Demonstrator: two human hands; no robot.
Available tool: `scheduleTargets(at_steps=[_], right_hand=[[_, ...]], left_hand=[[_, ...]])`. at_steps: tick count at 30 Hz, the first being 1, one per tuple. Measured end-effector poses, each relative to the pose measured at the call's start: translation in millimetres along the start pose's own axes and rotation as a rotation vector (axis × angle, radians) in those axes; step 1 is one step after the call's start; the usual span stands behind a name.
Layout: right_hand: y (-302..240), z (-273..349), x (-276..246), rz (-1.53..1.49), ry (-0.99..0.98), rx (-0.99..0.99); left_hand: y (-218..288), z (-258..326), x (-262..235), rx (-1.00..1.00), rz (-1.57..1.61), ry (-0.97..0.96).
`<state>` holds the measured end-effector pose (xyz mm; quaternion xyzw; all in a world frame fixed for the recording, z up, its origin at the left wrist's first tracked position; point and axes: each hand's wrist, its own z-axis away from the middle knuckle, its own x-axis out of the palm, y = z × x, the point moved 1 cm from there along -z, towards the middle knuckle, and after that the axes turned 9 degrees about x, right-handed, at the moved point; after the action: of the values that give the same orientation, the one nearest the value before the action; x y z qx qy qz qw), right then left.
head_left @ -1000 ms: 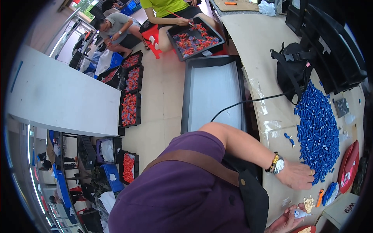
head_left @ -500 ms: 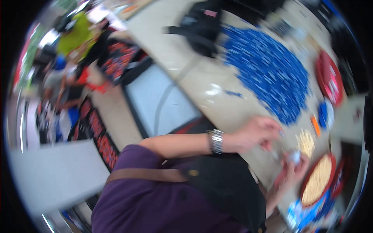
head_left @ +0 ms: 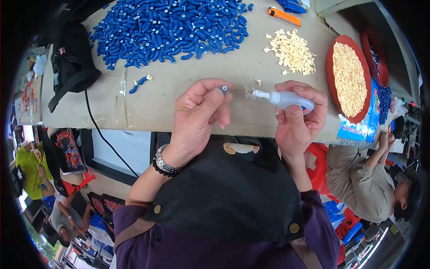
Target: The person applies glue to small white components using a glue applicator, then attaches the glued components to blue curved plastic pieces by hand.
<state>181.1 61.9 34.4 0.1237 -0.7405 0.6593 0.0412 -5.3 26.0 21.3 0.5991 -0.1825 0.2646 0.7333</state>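
Observation:
A small blue curved piece (head_left: 224,88) is pinched between the thumb and fingers of my left hand (head_left: 195,114), its pale round end showing. My right hand (head_left: 298,123) is closed around a translucent white glue bottle (head_left: 283,98) lying on its side. The bottle's thin needle tip points left at the blue piece, close to its end; whether they touch is too fine to tell. On the table beyond my left hand lies a blue piece with a cream, flared piece on its end (head_left: 142,83). One loose cream piece (head_left: 258,82) is just past the needle.
A big heap of blue pieces (head_left: 165,31) covers the far side. Cream pieces (head_left: 293,53) are piled at right, near an orange box (head_left: 284,17). Farther right stands a red bowl (head_left: 332,76) of cream pieces. A black lamp-like object (head_left: 71,67) with a cable stands left. Other people sit nearby.
The view has swung round and steadied from a blurred, tilted one. My hands have come level and closer together, with the bottle's needle now at the blue piece.

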Motion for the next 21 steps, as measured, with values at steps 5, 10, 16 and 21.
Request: scheduleTargets(at_steps=[5, 10, 16, 21], right_hand=[[-1.4, 5.3, 1.5, 0.166, 0.016, -0.185], [-0.3, 9.8, 2.4, 0.141, -0.041, -0.233], [0.1, 6.5, 2.5, 0.299, -0.068, -0.349], [-2.4, 8.6, 3.6, 0.326, -0.091, -0.356]], left_hand=[[-3.8, 4.8, -2.9, -0.016, 0.007, 0.000], [-6.0, 6.1, -2.7, -0.033, 0.024, -0.016], [-6.7, 6.3, -1.2, -0.010, 0.017, -0.030], [-5.7, 7.7, 0.5, 0.007, -0.007, -0.023]])
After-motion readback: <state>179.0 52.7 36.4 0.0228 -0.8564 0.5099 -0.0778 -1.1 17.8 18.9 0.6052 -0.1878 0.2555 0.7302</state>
